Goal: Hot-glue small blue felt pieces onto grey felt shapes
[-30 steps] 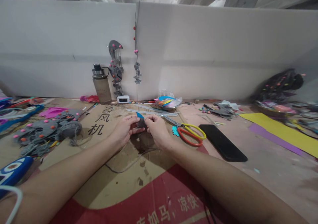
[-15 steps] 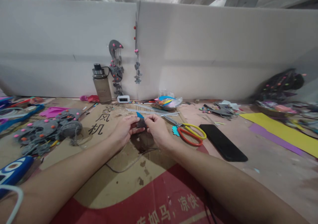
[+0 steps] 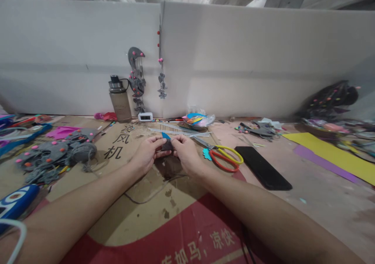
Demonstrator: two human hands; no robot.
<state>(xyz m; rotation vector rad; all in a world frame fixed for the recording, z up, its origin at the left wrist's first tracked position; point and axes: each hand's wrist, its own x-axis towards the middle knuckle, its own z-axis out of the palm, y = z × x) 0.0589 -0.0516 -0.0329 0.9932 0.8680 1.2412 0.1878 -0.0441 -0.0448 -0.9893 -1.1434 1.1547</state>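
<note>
Close together above the cardboard [image 3: 146, 213], my left hand [image 3: 148, 152] and my right hand [image 3: 184, 150] pinch a small dark grey felt piece [image 3: 166, 145] from either side. A blue pointed piece [image 3: 165, 135] sticks up at its top edge, between the fingertips; whether it is joined to the felt I cannot tell. The fingers hide much of both pieces. Below the hands, a thin grey cord [image 3: 146, 200] curves over the cardboard. Scissors [image 3: 224, 158] with red and yellow handles lie just right of my right hand, beside a turquoise scalloped cutout [image 3: 207, 154].
A black phone [image 3: 263, 168] lies right of the scissors. Grey felt with pompoms [image 3: 58, 152] is heaped at left, near a blue case [image 3: 17, 205]. Behind stand a bottle [image 3: 119, 100], a small white clock [image 3: 145, 117] and a dish of scraps [image 3: 199, 121]. Yellow sheet [image 3: 331, 154] at right.
The blue piece and the fingertips have shifted very slightly to the right. Both hands keep their pinch on the felt; the things around them are unchanged.
</note>
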